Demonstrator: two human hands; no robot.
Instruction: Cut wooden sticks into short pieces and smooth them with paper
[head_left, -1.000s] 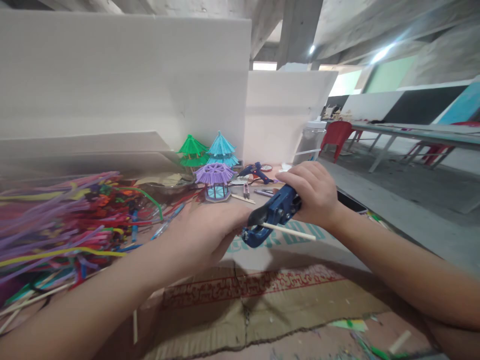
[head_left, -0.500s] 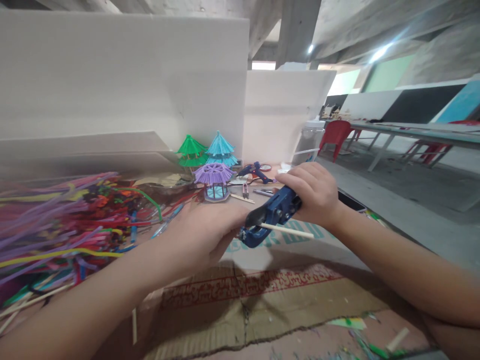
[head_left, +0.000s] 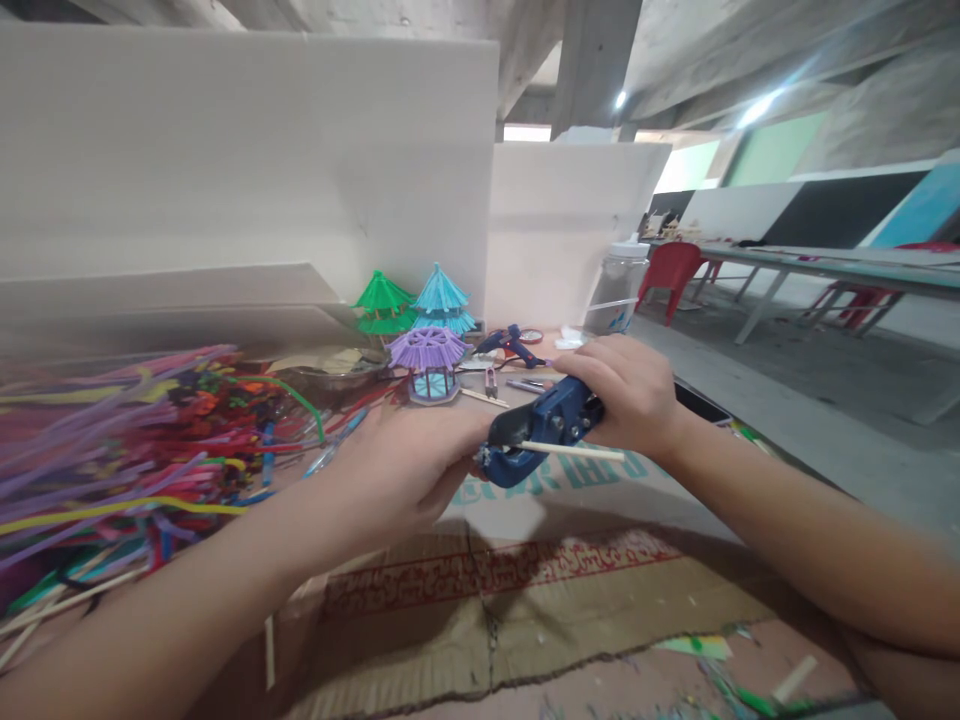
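My right hand (head_left: 634, 390) is wrapped round the handles of a blue ratchet pipe cutter (head_left: 559, 412), its jaws pointing left and down. A thin pale wooden stick (head_left: 585, 453) lies across the jaws, against the dark blade, with one end sticking out to the right. Closed beside the jaws, my left hand (head_left: 420, 450) grips the stick's other end; its fingertips are mostly hidden. Just beyond the hands stands a small purple-roofed pavilion model (head_left: 427, 350), with a green-roofed one (head_left: 382, 300) and a light-blue-roofed one (head_left: 441, 295) behind it.
Colourful pipe cleaners (head_left: 150, 430) are heaped on the left. A glue gun (head_left: 514, 343) and a plastic bottle (head_left: 621, 285) stand at the back, before white boards (head_left: 247, 150). Printed cardboard (head_left: 570, 590) lies under my hands, with scraps (head_left: 697, 648) near the front edge.
The pipe cutter's jaws and the stick have tilted up slightly, with the stick now lying more level. Both hands keep their hold in nearly the same place.
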